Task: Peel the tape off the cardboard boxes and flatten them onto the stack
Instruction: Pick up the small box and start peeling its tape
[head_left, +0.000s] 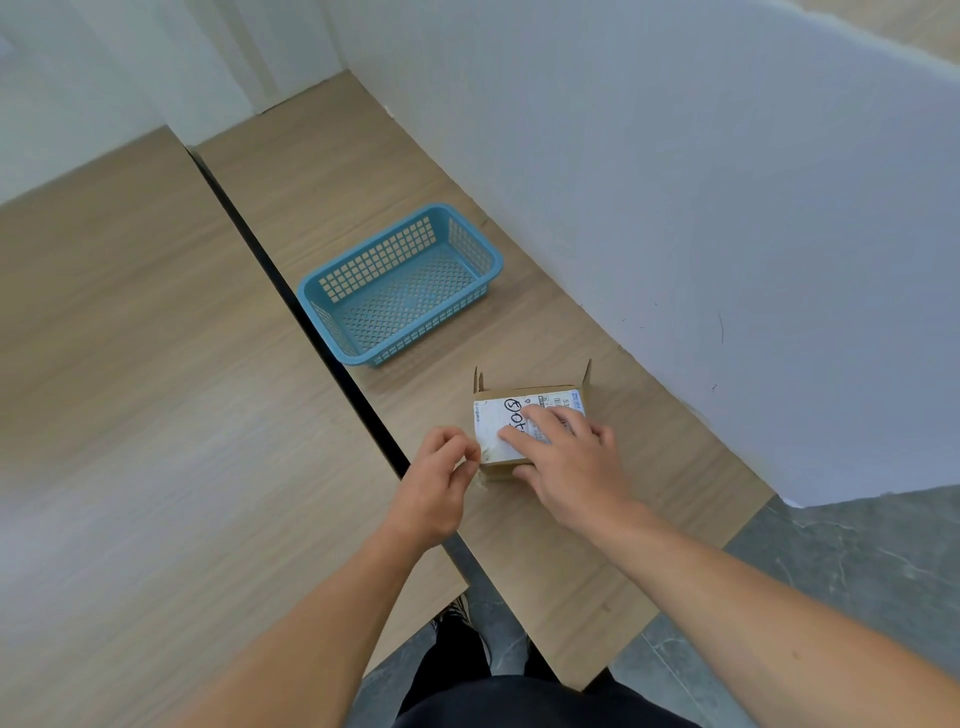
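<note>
1. A small cardboard box (524, 421) is seen on the right-hand wooden tabletop (332, 171), near the white wall panel (675, 208) and just right of the dark gap between the two tabletops.
2. The right hand (563, 457) is laid flat on top of the box, its fingers (540, 415) spread across the white shipping label (498, 423), with the thumb set against the box's near edge.
3. The left hand (436, 488) is held at the box's near-left corner; thumb and forefinger are pressed together in a pinch at that corner, where a pale strip of tape (480, 480) can be made out. Whether the strip is actually gripped cannot be told.
4. The box is shown as brown cardboard, low and roughly square, with two small flaps standing upright at its far corners.
5. The label covers most of the top face; black handwritten marks, one of them circled, and fine printed text are seen on it, partly hidden under the right hand.
6. A blue plastic basket (488, 249) with perforated walls is set farther back on the same tabletop, well apart from the box.
</note>
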